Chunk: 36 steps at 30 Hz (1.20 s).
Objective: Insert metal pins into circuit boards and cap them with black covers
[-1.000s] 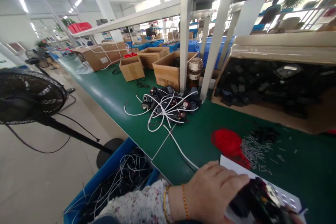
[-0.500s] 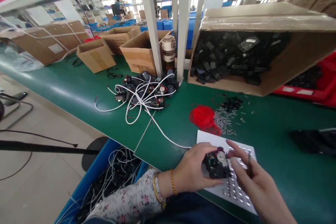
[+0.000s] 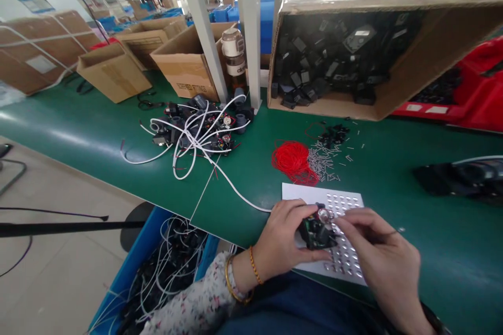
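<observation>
Near the front edge of the worktop (image 3: 451,251), the left hand (image 3: 281,241) clasps an uncovered black unit (image 3: 315,234), seemingly unfinished; the right hand (image 3: 383,254) pinches at it, exactly what, unclear

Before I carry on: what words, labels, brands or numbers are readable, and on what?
"SCREWED FITTINGS", slightly blurred: open cardboard box.
Bottle, label band: lettering too blurred to read.
Strapped carton, white label: too blurred.
Rear carton, printed lines: too blurred.
Red bin, white tags: too small.
</observation>
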Tool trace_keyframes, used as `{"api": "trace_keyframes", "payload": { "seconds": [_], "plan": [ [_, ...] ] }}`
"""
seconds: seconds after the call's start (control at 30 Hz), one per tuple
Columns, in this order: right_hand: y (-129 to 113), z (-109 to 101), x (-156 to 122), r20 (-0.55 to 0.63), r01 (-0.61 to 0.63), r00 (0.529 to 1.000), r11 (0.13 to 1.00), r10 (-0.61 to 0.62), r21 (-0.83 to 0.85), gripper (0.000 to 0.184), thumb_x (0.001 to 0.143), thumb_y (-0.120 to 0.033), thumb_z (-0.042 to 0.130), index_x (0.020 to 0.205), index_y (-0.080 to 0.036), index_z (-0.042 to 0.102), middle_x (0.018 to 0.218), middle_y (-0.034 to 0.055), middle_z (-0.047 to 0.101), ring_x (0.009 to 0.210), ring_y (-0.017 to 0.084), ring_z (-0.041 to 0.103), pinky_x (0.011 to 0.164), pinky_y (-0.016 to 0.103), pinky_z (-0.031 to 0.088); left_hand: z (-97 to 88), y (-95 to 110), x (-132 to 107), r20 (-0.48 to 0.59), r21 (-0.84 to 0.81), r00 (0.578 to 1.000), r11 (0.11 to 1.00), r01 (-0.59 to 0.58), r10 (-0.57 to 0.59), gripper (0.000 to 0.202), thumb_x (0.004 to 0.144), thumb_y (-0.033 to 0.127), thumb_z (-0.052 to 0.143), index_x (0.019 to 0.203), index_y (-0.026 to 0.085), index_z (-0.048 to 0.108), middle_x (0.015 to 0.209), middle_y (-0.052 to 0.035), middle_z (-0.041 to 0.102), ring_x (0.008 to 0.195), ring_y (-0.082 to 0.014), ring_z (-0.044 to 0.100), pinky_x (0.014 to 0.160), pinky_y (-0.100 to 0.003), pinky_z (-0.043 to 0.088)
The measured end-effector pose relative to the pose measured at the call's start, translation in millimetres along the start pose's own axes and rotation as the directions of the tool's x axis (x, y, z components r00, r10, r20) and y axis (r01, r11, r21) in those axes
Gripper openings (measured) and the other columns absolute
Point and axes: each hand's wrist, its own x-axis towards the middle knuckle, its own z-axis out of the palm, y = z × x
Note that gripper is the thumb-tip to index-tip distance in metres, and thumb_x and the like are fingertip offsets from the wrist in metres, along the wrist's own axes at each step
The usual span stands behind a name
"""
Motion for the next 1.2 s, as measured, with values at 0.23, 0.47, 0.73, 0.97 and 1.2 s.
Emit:
{"api": "trace_keyframes", "payload": {
  "seconds": [0.23, 0.47, 0.73, 0.97, 1.2],
  "plan": [
    [-3.7, -12.1, -19.7, 0.25, 0.368, 0.918, 0.897, -0.308, -0.246, 0.023, 0.091, -0.022, 0.051, 0.113, -0.024, 0.06, 0.112, 0.0077, 0.057, 0.096, 0.021, 0.06, 0.068, 0.027, 0.052, -3.4, 17.9, 23.1, 0.191, 0.294, 0.981, 0.956, -0.016, -0.042, 0.052, 0.072, 0.047, 0.071, 0.113, 0.02, 0.052, 0.101, -0.0073, 0.058, 0.093, -0.0245, 0.055, 0.084, -0.039, 0.048],
    [12.1, -40.8, -19.3, 0.335, 0.223, 0.932, 0.947, -0.139, -0.229, 0.016, 0.088, -0.04, 0.057, 0.09, -0.024, 0.061, 0.094, 0.0063, 0.062, 0.075, 0.02, 0.064, 0.05, 0.024, 0.051, 10.5, 27.0, 32.0, 0.327, 0.463, 0.944, 0.878, -0.122, -0.041, 0.055, 0.078, 0.069, 0.05, 0.105, 0.021, 0.052, 0.09, -0.0055, 0.056, 0.083, -0.0243, 0.055, 0.072, -0.037, 0.046],
    [18.1, -56.8, -6.4, 0.641, 0.451, 0.735, 0.864, -0.219, -0.222, 0.026, 0.083, -0.013, 0.044, 0.097, -0.026, 0.062, 0.093, 0.0045, 0.064, 0.071, 0.019, 0.067, 0.056, 0.024, 0.055, 18.1, 35.0, 33.3, 0.34, 0.536, 0.94, 0.829, -0.159, -0.039, 0.07, 0.077, 0.07, 0.049, 0.111, 0.01, 0.045, 0.091, -0.0071, 0.058, 0.081, -0.024, 0.054, 0.069, -0.038, 0.045],
    [13.0, -45.5, -21.4, 0.618, 0.234, 0.784, 0.95, -0.058, -0.208, 0.022, 0.086, -0.012, 0.039, 0.093, -0.024, 0.055, 0.093, 0.0059, 0.058, 0.08, 0.02, 0.062, 0.064, 0.027, 0.053, 13.2, 39.3, 33.7, 0.383, 0.566, 0.924, 0.795, -0.218, -0.019, 0.038, 0.085, 0.047, 0.056, 0.1, 0.013, 0.047, 0.091, -0.0054, 0.056, 0.083, -0.0226, 0.054, 0.071, -0.036, 0.044],
    [5.4, -35.8, -20.5, 0.504, 0.183, 0.857, 0.978, -0.111, -0.095, 0.014, 0.088, -0.016, 0.043, 0.085, -0.023, 0.054, 0.081, 0.004, 0.057, 0.073, 0.019, 0.058, 0.062, 0.026, 0.049, 13.6, 33.3, 32.7, 0.344, 0.533, 0.939, 0.825, -0.189, -0.007, 0.054, 0.082, 0.062, 0.051, 0.103, 0.013, 0.049, 0.09, -0.0062, 0.056, 0.082, -0.024, 0.054, 0.069, -0.038, 0.046]
  ]
}}
